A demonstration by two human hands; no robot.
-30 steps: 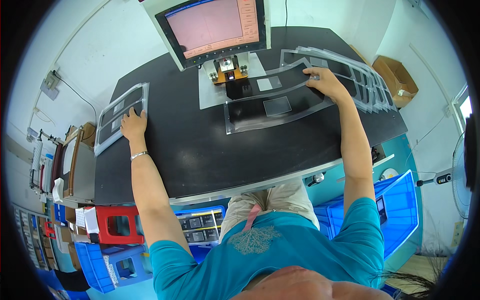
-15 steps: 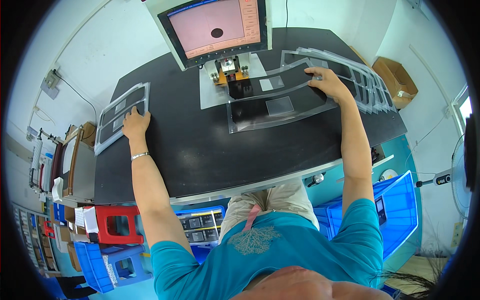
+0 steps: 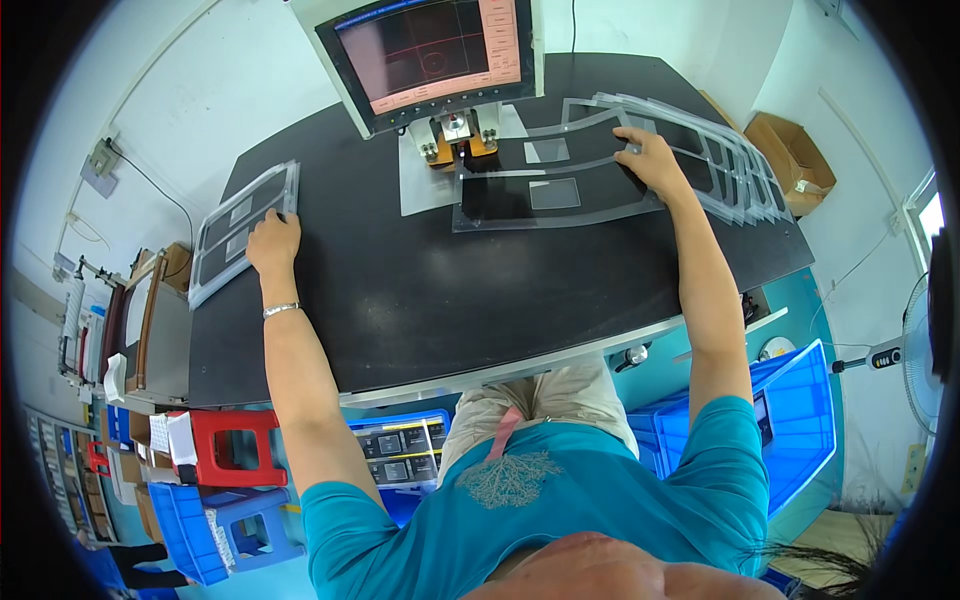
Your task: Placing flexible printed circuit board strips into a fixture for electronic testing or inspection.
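My right hand (image 3: 648, 163) pinches the right part of a dark plastic film sheet (image 3: 500, 200) with clear edges and two rectangular windows. This sheet lies on the black table, its far left part under the head of a machine (image 3: 457, 140) with a screen. At the table's left edge rests a stack of similar sheets (image 3: 222, 262). My left hand (image 3: 273, 242) is on the right side of that stack, its fingers curled together at the edge of the top sheet. Its fingertips are partly hidden.
More film sheets (image 3: 745, 180) lie fanned out at the far right of the table. Beyond them sits an open cardboard box (image 3: 790, 165). The machine's monitor (image 3: 430, 55) stands at the back. Blue crates (image 3: 790, 420) and a red stool (image 3: 235, 450) are below the table.
The sheet in my right hand has shifted away from me, further under the machine head. My left hand's fingers have curled in. The screen has gone from pink with a black dot to dark with red lines.
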